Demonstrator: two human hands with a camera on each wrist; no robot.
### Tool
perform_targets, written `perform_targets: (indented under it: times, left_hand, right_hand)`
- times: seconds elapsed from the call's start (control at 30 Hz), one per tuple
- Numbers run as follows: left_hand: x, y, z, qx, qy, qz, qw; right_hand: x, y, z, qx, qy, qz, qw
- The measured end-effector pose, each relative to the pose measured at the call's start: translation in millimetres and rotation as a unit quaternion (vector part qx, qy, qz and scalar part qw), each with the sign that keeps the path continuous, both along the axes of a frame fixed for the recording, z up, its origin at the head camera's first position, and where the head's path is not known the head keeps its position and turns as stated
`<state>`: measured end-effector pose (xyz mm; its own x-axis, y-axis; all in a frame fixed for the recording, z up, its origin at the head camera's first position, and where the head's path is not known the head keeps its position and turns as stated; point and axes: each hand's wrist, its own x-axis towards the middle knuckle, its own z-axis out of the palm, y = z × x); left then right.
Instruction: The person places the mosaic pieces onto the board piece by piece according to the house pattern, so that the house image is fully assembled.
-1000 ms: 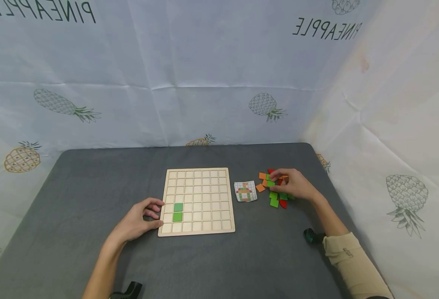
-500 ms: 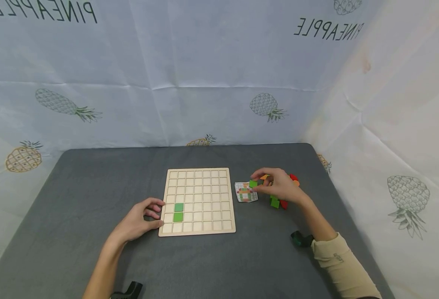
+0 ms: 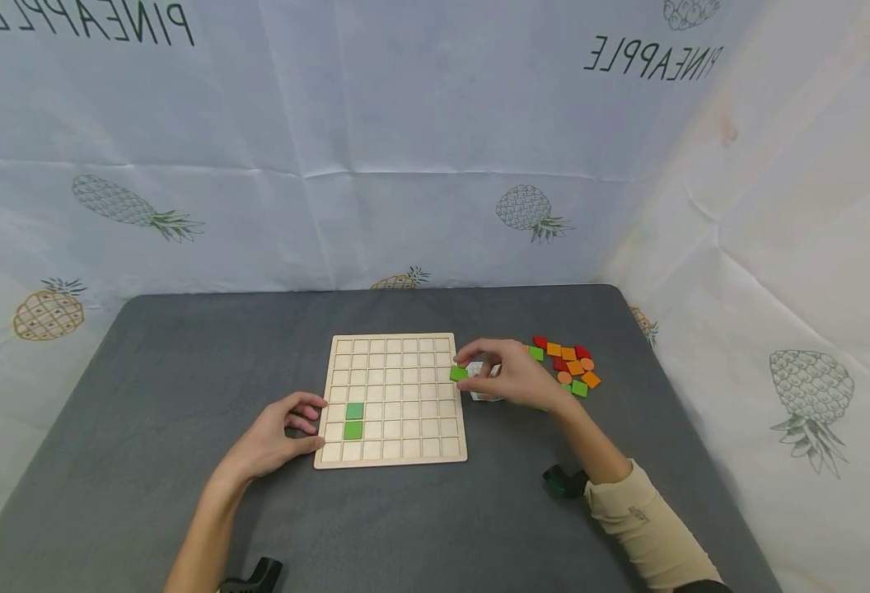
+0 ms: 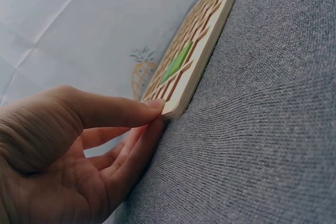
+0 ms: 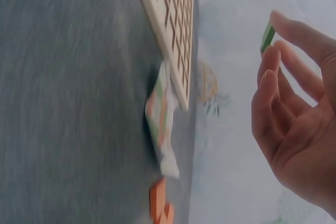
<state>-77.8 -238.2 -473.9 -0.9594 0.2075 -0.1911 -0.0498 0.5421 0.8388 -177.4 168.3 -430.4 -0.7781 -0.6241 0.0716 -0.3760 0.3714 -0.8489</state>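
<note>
A square wooden grid board (image 3: 405, 412) lies on the table, with two green square tiles (image 3: 353, 421) in neighbouring cells near its left side. My left hand (image 3: 275, 436) holds the board's left edge; in the left wrist view its thumb (image 4: 152, 109) rests at the rim and the other fingers curl below. Between thumb and fingertips, my right hand (image 3: 512, 375) pinches another green square tile (image 3: 459, 374). That tile overlaps the board's right edge in the head view and shows raised, edge-on, in the right wrist view.
Right of the board lies a small patterned paper card (image 5: 160, 119), partly hidden by my right hand in the head view. Farther right is a loose spread of red, orange and green pieces (image 3: 572, 367). A pineapple-printed cloth (image 3: 435, 206) hangs behind the grey table (image 3: 205, 346).
My right hand has picked a green tile from the loose pieces and carried it left, over the card, to the board's right edge. The left hand stays at the board.
</note>
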Motion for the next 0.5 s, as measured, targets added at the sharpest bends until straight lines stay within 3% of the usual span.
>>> perform_targets:
  times: [0.2, 0.5]
  left_hand:
    - [1.0, 0.4, 0.4, 0.003, 0.002, -0.001, 1.0]
    - [-0.3, -0.5, 1.4, 0.003, 0.0, -0.002, 1.0]
  right_hand:
    - [3.3, -26.8, -2.6, 0.007, 0.02, 0.016, 0.9996]
    - [14.6, -69.2, -6.5, -0.005, 0.004, 0.069, 0.9976]
